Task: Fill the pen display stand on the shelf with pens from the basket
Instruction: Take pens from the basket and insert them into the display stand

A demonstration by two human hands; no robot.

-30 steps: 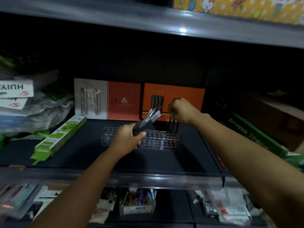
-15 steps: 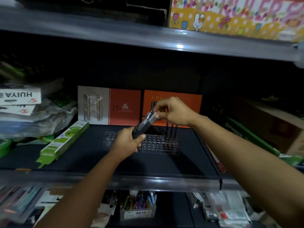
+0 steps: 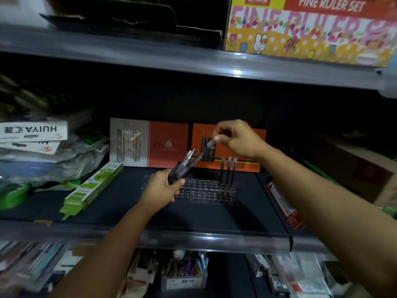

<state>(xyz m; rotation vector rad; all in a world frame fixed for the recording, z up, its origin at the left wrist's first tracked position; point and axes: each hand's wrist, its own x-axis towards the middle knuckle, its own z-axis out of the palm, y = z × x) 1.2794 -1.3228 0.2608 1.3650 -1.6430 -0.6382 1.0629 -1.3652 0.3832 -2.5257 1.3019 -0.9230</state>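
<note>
A clear plastic pen display stand with rows of holes lies on the dark shelf. Three black pens stand upright in its right end. My left hand hovers over the stand's left part, closed around a bundle of black pens that points up and to the right. My right hand is above and behind the stand, its fingertips pinching the clear cap end of one pen, which slants down into the bundle. No basket is in view.
Two orange and grey pen gift boxes lean against the back. A green flat pack lies to the left, bagged stock and white boxes beyond it. A red box sits to the right. The upper shelf edge hangs overhead.
My right hand left the three pens standing in the stand, rose to the bundle and pinched the end of one pen, drawing it up and to the right. The view tilted upward.
</note>
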